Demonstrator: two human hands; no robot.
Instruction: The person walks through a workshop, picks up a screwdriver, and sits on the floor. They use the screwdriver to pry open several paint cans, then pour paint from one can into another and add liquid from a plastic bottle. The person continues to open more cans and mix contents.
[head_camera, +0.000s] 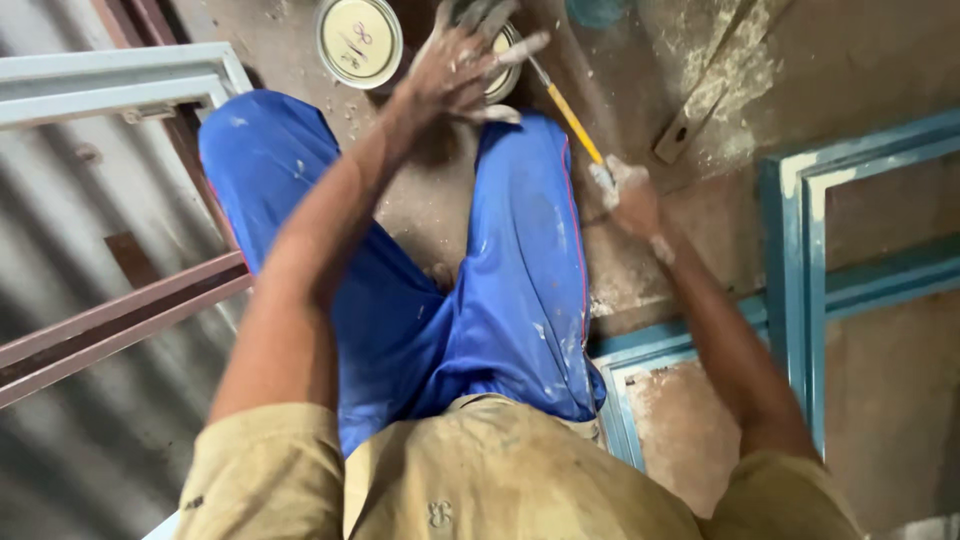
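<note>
My left hand is smeared with white paint and rests on a paint can that stands on the floor between my knees, its fingers spread over the rim. My right hand is closed around a brush with a yellow handle; the brush end reaches up into the can under my left hand. A round cream can lid lies on the floor just left of the can. I am seated in blue trousers.
A blue-painted metal frame lies on the concrete floor at the right. A pale grey frame and a brown metal bar stand at the left against corrugated sheet. A wooden strip lies at upper right.
</note>
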